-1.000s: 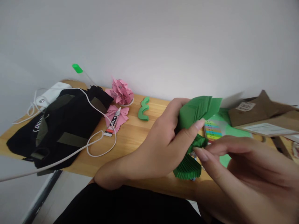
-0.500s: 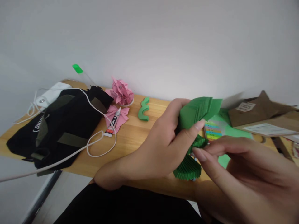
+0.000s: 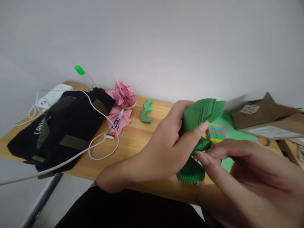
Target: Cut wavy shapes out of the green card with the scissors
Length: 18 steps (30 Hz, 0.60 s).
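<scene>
A layered green folded-paper piece (image 3: 198,112) sits in the grip of my left hand (image 3: 163,147), with the thumb pressed along its front. Below that thumb hangs a pleated green paper strip (image 3: 191,172), fanned out towards the table's front edge. My right hand (image 3: 247,171) pinches with thumb and index finger at the pleated part just under the left thumb. What exactly lies between those fingertips is too small to make out. A wavy green folded-paper piece (image 3: 146,111) rests on the table to the left of my hands.
On the wooden table (image 3: 133,142) lie a black bag (image 3: 78,126), a white cable (image 3: 104,136), a glue tube (image 3: 115,125) on pink paper, and a pink paper flower (image 3: 124,93). Green sheets (image 3: 244,134), a colour-striped pad (image 3: 216,132) and a cardboard box (image 3: 261,115) stand right, by the wall.
Hardly anything differs. Both hands keep their hold, and the right fingertips have shifted only very slightly at the pleated paper.
</scene>
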Available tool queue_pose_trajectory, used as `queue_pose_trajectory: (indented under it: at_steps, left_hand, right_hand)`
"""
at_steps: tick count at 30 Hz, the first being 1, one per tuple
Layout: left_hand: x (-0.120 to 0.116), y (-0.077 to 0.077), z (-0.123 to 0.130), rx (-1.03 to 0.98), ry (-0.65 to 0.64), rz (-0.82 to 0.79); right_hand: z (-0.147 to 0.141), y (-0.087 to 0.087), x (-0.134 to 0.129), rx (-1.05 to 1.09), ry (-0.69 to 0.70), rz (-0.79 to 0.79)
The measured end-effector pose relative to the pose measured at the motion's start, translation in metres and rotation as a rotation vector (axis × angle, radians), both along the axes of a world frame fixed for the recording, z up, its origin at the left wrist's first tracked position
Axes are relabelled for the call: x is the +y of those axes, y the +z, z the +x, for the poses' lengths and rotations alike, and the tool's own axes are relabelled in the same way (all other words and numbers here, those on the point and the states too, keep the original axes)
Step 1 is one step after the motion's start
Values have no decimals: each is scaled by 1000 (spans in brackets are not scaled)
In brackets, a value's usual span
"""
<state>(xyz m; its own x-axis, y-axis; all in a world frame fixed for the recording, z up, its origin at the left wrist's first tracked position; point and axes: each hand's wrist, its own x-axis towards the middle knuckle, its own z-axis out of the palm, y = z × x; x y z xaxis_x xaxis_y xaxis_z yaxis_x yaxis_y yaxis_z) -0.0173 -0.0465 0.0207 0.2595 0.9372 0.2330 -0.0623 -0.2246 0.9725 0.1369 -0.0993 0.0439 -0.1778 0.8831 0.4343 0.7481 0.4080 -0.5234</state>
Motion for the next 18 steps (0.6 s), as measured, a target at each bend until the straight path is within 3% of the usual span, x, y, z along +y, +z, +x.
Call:
queue_pose_trajectory:
  at_steps: [8, 18]
  left_hand:
    - [-1, -2, 0, 6, 5, 27]
    - [0, -2, 1, -16, -5, 15]
  right_hand:
    - [-16, 0, 3, 62, -116, 5]
    - [-11, 3, 1, 36, -104, -19]
